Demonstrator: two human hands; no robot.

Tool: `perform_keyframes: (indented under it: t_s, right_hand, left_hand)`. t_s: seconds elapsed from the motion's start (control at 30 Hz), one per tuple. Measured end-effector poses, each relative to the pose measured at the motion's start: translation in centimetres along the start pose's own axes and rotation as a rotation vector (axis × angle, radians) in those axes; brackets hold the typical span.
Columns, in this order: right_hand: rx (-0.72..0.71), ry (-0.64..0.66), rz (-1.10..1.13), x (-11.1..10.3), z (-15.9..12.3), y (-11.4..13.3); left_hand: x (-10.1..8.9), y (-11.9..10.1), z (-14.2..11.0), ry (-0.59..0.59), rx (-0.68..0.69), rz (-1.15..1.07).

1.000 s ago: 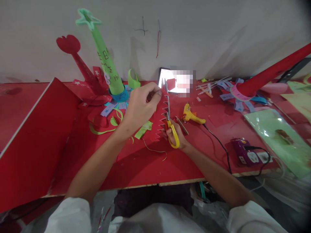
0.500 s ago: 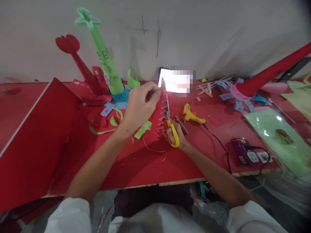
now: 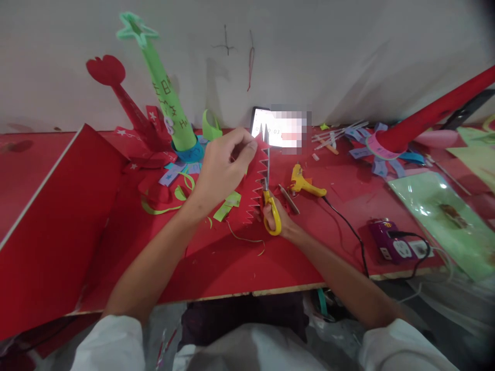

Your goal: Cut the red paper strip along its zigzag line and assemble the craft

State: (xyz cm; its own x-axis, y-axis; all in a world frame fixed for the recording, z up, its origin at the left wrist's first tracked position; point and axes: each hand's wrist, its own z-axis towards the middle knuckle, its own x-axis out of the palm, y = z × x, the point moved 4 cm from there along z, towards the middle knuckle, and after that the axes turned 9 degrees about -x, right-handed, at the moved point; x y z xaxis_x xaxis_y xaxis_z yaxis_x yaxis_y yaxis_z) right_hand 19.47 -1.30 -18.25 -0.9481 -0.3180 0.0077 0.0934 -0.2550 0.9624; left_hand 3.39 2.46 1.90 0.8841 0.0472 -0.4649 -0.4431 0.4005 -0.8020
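Pinched between the fingertips of my left hand (image 3: 229, 164) is the upper end of a red paper strip (image 3: 253, 180) with a zigzag edge facing right. My right hand (image 3: 279, 216) is closed on the yellow-handled scissors (image 3: 273, 210), whose blades point up and away from me. The scissor blades lie along the strip's toothed edge, and their tips are apart near its top. Just beyond stands a lit phone (image 3: 266, 122), leaning at the wall. Green paper scraps (image 3: 228, 206) lie under the strip, left of the scissors.
A yellow glue gun (image 3: 307, 183) lies right of my hands, its cord running to a purple power socket (image 3: 392, 242). Green (image 3: 170, 98) and red paper towers (image 3: 133, 111) stand at the left. A red board (image 3: 62, 216) rises at the left edge.
The scissors have shifted slightly, and their blade tips now show wider apart beside the top of the strip. My left hand has hardly moved.
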Motion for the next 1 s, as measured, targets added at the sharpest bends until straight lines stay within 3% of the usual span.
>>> perform_keyframes:
  t_s: [0.13,0.3,0.47,0.63,1.0]
  right_hand:
    - [-0.105,-0.02,-0.091,0.1,0.2,1.5]
    - [-0.121,-0.079,-0.242,-0.2,-0.1,2.3]
    - [-0.135,-0.008,-0.153,0.6,0.4,2.7]
    - [-0.17,-0.034,-0.193,0.5,0.6,3.9]
    - [-0.134,-0.018,-0.186,0.0,0.6,3.8]
  left_hand:
    - [0.1,0.1,0.0,-0.003,0.006,0.002]
    - [0.3,0.2,0.0,0.006,0.013,-0.012]
    - [0.5,0.2,-0.1,0.01,0.028,-0.015]
    - [0.6,0.2,0.0,0.022,0.025,0.003]
    - [0.5,0.0,0.0,0.016,0.029,0.029]
